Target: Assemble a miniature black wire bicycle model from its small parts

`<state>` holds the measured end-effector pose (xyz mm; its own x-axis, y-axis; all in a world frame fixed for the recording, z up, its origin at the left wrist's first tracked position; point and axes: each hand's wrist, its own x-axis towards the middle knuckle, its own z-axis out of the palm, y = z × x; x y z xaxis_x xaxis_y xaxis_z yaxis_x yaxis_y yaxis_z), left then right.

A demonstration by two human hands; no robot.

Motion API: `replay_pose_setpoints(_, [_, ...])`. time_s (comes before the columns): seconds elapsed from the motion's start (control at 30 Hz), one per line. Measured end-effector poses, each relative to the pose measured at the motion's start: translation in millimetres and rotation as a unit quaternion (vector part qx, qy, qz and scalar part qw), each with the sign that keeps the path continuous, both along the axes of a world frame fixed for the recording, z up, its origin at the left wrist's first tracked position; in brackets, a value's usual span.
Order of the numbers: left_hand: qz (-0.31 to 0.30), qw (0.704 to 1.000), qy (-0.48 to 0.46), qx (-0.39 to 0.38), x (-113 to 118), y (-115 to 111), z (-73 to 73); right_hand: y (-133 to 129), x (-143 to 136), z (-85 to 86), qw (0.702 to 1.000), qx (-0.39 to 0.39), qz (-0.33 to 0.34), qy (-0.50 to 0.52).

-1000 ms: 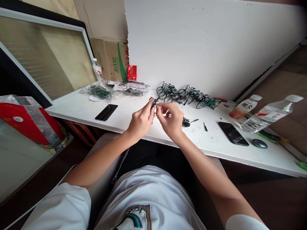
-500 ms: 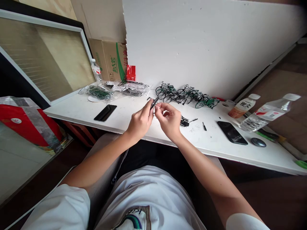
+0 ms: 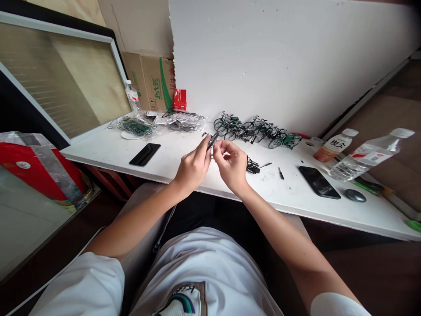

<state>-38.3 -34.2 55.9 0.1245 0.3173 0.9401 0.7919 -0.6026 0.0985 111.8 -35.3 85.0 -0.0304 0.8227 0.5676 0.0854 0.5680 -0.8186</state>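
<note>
My left hand (image 3: 192,166) is closed on a small black model bicycle part (image 3: 212,140), raised above the front of the table. A thin black end pokes out past its fingertips; the rest is hidden by the fingers. My right hand (image 3: 232,166) meets it from the right, thumb and forefinger pinched together at the part. Whatever lies in that pinch is too small to make out. Beside the right hand lies a pile of black plastic pieces (image 3: 252,166). Assembled miniature bicycles (image 3: 256,129), black and green, stand in a row against the wall.
Plastic-bagged parts (image 3: 138,126) lie at the back left near a cardboard box (image 3: 151,83). One phone (image 3: 145,154) is on the left, another phone (image 3: 319,182) on the right. A mouse (image 3: 355,195) and bottles (image 3: 362,156) occupy the right end of the white table (image 3: 184,147).
Both hands stay nearly in place, and the black part is still in the left hand. Only slight shifts of the right fingers and of the view show.
</note>
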Motion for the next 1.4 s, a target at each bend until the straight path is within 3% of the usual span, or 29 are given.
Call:
replay_pose_setpoints(0.37, [0.006, 1.000, 0.016, 0.022, -1.0, 1.8, -0.8, -0.5, 2.0, 5.8, 1.000, 0.003, 0.029, -0.003])
replay_pose_setpoints(0.7, [-0.014, 1.000, -0.005, 0.022, 0.2, -0.3, 3.9, 7.1, 0.6, -9.1, 0.994, 0.096, -0.040, -0.028])
replay_pose_setpoints(1.1, [0.022, 0.997, 0.027, 0.070, 0.4, 2.2, 0.5, 4.7, -1.3, -4.8, 0.999, 0.040, -0.012, -0.002])
replay_pose_setpoints(1.4, [0.024, 0.994, 0.031, 0.104, 0.7, -1.4, 6.0, 0.7, -0.1, -0.7, 0.998, 0.054, 0.008, 0.021])
